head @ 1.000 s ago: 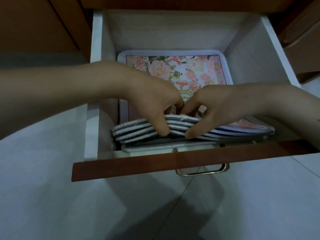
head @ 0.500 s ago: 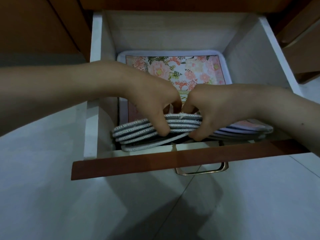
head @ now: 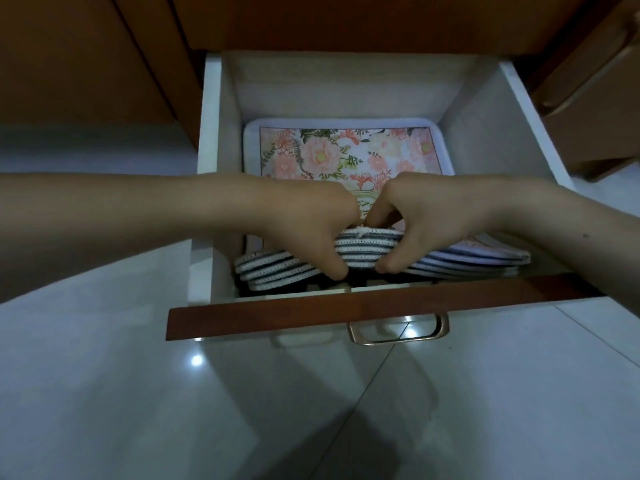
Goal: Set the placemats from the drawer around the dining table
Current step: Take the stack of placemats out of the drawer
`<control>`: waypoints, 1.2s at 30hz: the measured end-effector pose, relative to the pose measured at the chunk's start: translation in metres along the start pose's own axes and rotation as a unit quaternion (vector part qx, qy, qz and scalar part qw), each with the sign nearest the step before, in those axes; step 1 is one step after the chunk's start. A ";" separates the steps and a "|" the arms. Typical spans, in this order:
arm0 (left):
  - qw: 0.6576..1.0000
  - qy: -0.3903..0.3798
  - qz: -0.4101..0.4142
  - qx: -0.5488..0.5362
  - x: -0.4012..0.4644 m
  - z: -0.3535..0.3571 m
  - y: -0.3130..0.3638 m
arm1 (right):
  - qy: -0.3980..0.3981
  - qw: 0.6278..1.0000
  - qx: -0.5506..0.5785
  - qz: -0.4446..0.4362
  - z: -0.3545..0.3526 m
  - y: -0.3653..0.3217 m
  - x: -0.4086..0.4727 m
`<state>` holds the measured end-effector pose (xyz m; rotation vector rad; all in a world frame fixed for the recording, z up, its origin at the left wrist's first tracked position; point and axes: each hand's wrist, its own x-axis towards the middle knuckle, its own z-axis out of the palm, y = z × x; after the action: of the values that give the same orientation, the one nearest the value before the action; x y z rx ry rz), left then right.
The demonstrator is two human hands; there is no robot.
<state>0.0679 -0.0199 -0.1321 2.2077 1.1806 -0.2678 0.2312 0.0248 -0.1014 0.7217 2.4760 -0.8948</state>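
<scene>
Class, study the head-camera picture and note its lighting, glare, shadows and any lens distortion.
Head view: dim overall, with the wooden cabinet nearly dark; small glare spots on the glossy floor and on the drawer handle; a broad dark shadow falls across the floor below the drawer; wide-angle bending splays the drawer's sides; the floral placemats read fairly clearly, though the left hand and right hand look soft.

Open from above: drawer (head: 221,174) pulled out, far half bare down to the floral mat. Hemmed by white side walls left and right, wooden front panel (head: 381,306) along the lower edge. Near edge blocked: placemat stack (head: 356,252) plus left hand (head: 311,223) and right hand (head: 426,223).
</scene>
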 end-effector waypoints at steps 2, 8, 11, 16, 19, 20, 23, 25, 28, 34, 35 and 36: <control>1.000 -0.024 0.012 0.000 -0.001 -0.014 0.002 | 0.022 0.999 0.025 0.010 0.003 0.001 -0.005; 1.000 -0.017 -0.004 -0.023 -0.006 -0.048 -0.003 | 0.118 0.992 -0.030 0.044 0.004 -0.006 -0.019; 0.999 -0.010 -0.016 -0.033 -0.010 -0.060 0.002 | 0.154 0.987 -0.031 0.040 -0.004 -0.006 -0.022; 0.998 0.025 -0.039 -0.047 -0.028 -0.074 0.009 | 0.178 0.983 -0.017 0.044 -0.014 -0.003 -0.031; 0.998 0.033 -0.043 -0.039 -0.043 -0.087 0.013 | 0.185 0.982 -0.011 0.044 -0.026 -0.007 -0.040; 0.998 0.036 -0.043 -0.030 -0.049 -0.092 0.014 | 0.188 0.981 -0.009 0.041 -0.032 -0.010 -0.043; 0.998 0.061 -0.032 0.011 -0.064 -0.109 0.018 | 0.201 0.979 -0.009 0.034 -0.049 -0.018 -0.055; 0.996 0.086 -0.024 0.023 -0.068 -0.117 0.019 | 0.213 0.976 -0.009 0.032 -0.056 -0.021 -0.059; 0.995 0.097 -0.026 0.013 -0.064 -0.116 0.014 | 0.212 0.976 -0.015 0.044 -0.056 -0.019 -0.057; 0.997 0.048 -0.040 -0.038 -0.049 -0.099 -0.003 | 0.187 0.980 -0.012 0.061 -0.039 -0.007 -0.042; 0.997 0.042 -0.037 -0.052 -0.048 -0.096 -0.006 | 0.186 0.980 -0.010 0.067 -0.035 -0.006 -0.041; 0.997 0.036 -0.037 -0.065 -0.047 -0.092 -0.008 | 0.183 0.980 -0.011 0.071 -0.031 -0.006 -0.039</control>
<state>0.0243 0.0064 -0.0419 2.0803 1.2831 -0.1385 0.2522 0.0291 -0.0555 1.1279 2.6968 -0.7328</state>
